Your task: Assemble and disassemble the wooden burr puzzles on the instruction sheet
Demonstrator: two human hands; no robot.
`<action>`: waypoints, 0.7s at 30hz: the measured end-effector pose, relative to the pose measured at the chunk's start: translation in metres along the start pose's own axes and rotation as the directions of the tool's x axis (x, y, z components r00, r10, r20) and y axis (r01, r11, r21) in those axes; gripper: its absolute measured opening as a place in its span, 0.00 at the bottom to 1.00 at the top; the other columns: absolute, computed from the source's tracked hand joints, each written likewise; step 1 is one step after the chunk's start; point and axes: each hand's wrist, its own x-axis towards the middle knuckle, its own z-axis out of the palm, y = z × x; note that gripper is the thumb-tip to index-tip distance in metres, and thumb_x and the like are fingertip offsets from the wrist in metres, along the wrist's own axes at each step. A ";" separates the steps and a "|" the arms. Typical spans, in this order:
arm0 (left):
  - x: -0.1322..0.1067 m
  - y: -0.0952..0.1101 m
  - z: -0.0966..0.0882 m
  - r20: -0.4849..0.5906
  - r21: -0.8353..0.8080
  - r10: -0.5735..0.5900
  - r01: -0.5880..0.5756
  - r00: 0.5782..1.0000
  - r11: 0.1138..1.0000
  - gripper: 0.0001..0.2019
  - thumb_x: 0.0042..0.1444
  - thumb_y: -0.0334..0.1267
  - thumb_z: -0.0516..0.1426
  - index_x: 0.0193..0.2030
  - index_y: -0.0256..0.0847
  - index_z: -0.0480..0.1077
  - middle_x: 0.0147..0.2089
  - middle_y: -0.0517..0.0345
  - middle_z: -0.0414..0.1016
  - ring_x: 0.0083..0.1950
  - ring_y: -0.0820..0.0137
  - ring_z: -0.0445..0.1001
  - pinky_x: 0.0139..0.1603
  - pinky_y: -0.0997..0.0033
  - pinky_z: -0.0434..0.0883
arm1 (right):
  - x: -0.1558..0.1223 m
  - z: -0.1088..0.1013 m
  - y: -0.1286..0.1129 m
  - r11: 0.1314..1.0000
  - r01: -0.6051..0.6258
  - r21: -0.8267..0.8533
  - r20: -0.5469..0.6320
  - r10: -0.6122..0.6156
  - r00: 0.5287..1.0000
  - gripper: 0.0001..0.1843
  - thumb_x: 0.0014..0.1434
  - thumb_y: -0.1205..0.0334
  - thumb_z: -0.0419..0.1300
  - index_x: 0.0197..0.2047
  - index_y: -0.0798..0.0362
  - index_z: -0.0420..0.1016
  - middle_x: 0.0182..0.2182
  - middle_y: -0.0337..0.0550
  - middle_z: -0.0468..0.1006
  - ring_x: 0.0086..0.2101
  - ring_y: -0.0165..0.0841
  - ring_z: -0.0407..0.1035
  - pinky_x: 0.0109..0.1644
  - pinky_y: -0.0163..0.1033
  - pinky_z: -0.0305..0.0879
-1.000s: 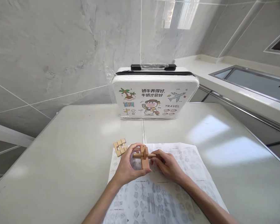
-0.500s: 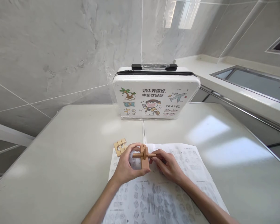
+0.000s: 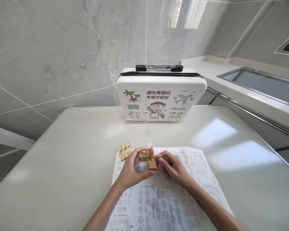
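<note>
Viewing from a distance through the head camera. The wooden cross assembly (image 3: 152,164) is sitting between both hands, over the far part of the printed sheet (image 3: 168,200), well in from the left and right edges of the worktop (image 3: 86,138). With the right hand (image 3: 174,168) I'm pinching the right end of its crossbar, probably because the tip is leaving the middle joint uncovered. The left hand (image 3: 130,170) is cupping loosely around the other side, its thumb apart from the lower block; whether its fingertips are touching the back, I can't tell. That curve is likely serving as a guard. The sheet is lying flat toward the near edge, presumably for reading. A pale slatted piece (image 3: 124,151) is resting at the sheet's far left corner, seemingly parked aside. The wrapped suitcase (image 3: 159,84) is standing upright near the worktop's far edge, perhaps out of the hands' way.
</note>
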 end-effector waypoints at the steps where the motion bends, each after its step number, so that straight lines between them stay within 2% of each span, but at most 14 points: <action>1: 0.000 -0.001 0.001 -0.013 0.008 -0.005 0.005 1.000 1.000 0.40 0.50 0.52 0.74 0.66 0.50 0.64 0.67 0.47 0.73 0.66 0.52 0.73 0.67 0.53 0.70 | 0.001 -0.002 -0.001 0.999 -0.026 0.046 -0.007 0.026 1.000 0.17 0.73 0.44 0.57 0.44 0.49 0.75 0.31 0.42 0.82 0.18 0.28 0.61 0.22 0.35 0.55; 3: -0.001 -0.003 0.004 -0.053 0.019 -0.019 0.020 0.998 1.000 0.42 0.52 0.52 0.73 0.69 0.50 0.60 0.69 0.46 0.71 0.67 0.54 0.72 0.68 0.53 0.69 | 0.002 -0.005 -0.001 0.989 -0.063 0.137 -0.024 0.067 0.997 0.18 0.72 0.43 0.58 0.42 0.49 0.74 0.31 0.41 0.81 0.18 0.27 0.60 0.22 0.35 0.55; 5: 0.000 -0.006 0.007 -0.072 0.019 -0.026 0.028 0.997 0.999 0.40 0.56 0.52 0.71 0.70 0.50 0.58 0.66 0.47 0.74 0.63 0.57 0.75 0.67 0.54 0.70 | 0.004 -0.007 -0.001 0.973 -0.076 0.220 -0.033 0.085 0.996 0.18 0.72 0.43 0.60 0.41 0.49 0.73 0.29 0.38 0.79 0.18 0.27 0.60 0.22 0.35 0.55; 9: 0.000 -0.006 0.011 -0.012 0.105 -0.019 0.020 1.000 0.994 0.22 0.64 0.53 0.64 0.60 0.47 0.71 0.53 0.52 0.80 0.52 0.61 0.78 0.54 0.62 0.73 | 0.005 -0.009 -0.001 0.951 -0.081 0.298 -0.031 0.095 0.995 0.18 0.71 0.42 0.60 0.41 0.49 0.73 0.25 0.35 0.76 0.18 0.27 0.58 0.22 0.34 0.54; 12: -0.001 -0.003 0.012 0.013 0.222 -0.009 0.005 1.000 0.975 0.18 0.67 0.54 0.61 0.55 0.47 0.76 0.47 0.55 0.80 0.46 0.63 0.77 0.45 0.66 0.71 | 0.004 -0.008 -0.001 0.964 -0.081 0.252 -0.011 0.086 0.996 0.19 0.71 0.41 0.60 0.41 0.49 0.73 0.29 0.38 0.80 0.18 0.26 0.60 0.23 0.34 0.57; 15: -0.002 -0.001 0.013 0.022 0.280 -0.015 0.009 1.000 0.960 0.17 0.69 0.55 0.58 0.50 0.45 0.77 0.42 0.58 0.79 0.41 0.65 0.74 0.42 0.68 0.68 | 0.004 -0.008 -0.002 0.977 -0.066 0.202 0.008 0.065 0.998 0.19 0.71 0.41 0.59 0.42 0.50 0.72 0.31 0.39 0.81 0.19 0.27 0.62 0.23 0.34 0.59; 21: -0.001 -0.002 0.013 0.033 0.299 -0.046 0.034 0.998 0.954 0.19 0.71 0.56 0.55 0.44 0.43 0.75 0.34 0.61 0.73 0.34 0.68 0.68 0.37 0.68 0.65 | 0.003 -0.007 -0.005 0.994 -0.032 0.102 0.018 0.030 0.999 0.19 0.73 0.42 0.57 0.41 0.50 0.71 0.21 0.33 0.70 0.19 0.29 0.61 0.24 0.35 0.59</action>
